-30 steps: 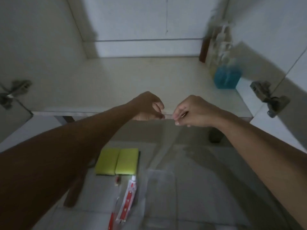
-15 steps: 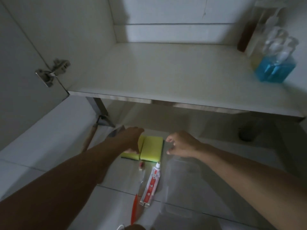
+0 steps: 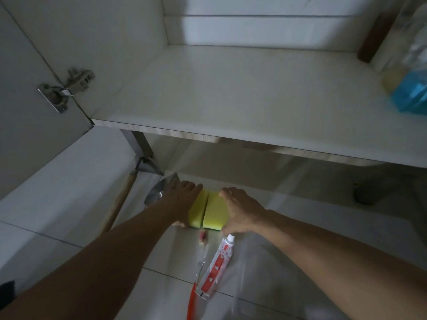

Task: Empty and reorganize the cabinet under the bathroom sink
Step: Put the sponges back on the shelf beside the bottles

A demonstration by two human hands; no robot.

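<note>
Two yellow sponges [image 3: 209, 212] lie side by side on the tiled floor below the open cabinet. My left hand [image 3: 180, 199] presses against the left sponge's outer side, and my right hand [image 3: 240, 210] cups the right sponge's outer side, so both hands clasp the pair between them. The cabinet shelf [image 3: 231, 98] is bare across its middle. At its right end stand a blue soap bottle [image 3: 409, 93] and other clear bottles [image 3: 416, 38], blurred.
A red-and-white toothpaste tube [image 3: 217, 266] and a red toothbrush [image 3: 193, 296] lie on the floor near me. A small trowel [image 3: 159, 192] with a wooden handle lies left of my hand. The cabinet door hinge [image 3: 65, 88] is at left.
Both hands dropped from the shelf's front edge to the floor and closed in on the two sponges from either side. The view swung left and down.
</note>
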